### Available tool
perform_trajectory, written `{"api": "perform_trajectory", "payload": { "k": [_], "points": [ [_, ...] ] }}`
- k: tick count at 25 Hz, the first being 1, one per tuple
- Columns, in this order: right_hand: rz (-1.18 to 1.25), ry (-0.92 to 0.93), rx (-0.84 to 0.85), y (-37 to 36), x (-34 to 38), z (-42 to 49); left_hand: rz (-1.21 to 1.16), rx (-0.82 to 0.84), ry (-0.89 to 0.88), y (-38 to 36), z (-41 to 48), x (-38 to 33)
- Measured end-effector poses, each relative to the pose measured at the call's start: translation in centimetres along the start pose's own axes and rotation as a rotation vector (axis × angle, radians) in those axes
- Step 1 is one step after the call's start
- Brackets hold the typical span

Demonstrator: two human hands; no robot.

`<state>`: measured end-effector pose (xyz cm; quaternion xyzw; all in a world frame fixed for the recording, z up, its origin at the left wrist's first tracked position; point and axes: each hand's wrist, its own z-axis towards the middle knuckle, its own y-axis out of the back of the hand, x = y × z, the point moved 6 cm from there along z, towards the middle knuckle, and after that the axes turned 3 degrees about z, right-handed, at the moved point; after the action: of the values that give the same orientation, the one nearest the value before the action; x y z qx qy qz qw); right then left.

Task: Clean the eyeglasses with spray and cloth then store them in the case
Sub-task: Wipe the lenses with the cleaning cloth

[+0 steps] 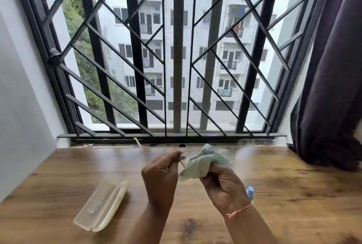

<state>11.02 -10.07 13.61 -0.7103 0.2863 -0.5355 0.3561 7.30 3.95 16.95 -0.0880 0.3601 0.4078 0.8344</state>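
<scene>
Head view: left hand [159,173] fingers are pinching the light, fragile eyeglasses [232,155] at the frame above the desk [293,194], right hand [223,183] fingers pressing soft cloth [199,163] onto a lens.

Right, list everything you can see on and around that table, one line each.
Thin wire-rimmed eyeglasses: one, pale metal, held above the table between both hands.
Pale green microfibre cloth: one, bunched over a lens.
Translucent plastic glasses case: one, cream-clear, open, table left.
Light blue spray bottle: one, mostly hidden behind the right wrist.
Wooden table: one, brown.
Window grille: one, black, behind.
Curtain: one, dark purple, right.
Left hand: pinching the frame.
Right hand: gripping the cloth; orange thread at the wrist.
</scene>
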Motion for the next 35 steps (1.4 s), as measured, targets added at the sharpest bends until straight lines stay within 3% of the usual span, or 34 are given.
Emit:
{"api": "perform_trajectory", "payload": {
  "k": [8, 17, 28, 35],
  "points": [
    [-0.108, 0.050, -0.040, -0.7, -1.4, -0.7, -0.041, 0.067, -0.053, -0.4, -1.8, -1.2],
    [-0.009, 0.104, -0.157, -0.5, 0.2, -1.1, -0.053, 0.045, -0.068, 0.1, -1.4, -1.7],
    [0.007, -0.041, -0.025, 0.4, 0.2, -1.0, 0.026, 0.030, -0.026, 0.4, -1.4, -0.8],
    [0.101, -0.014, -0.054, 1.6, 1.2, -0.6, 0.016, 0.036, -0.032, 0.6, -1.2, -0.1]
  ]
}}
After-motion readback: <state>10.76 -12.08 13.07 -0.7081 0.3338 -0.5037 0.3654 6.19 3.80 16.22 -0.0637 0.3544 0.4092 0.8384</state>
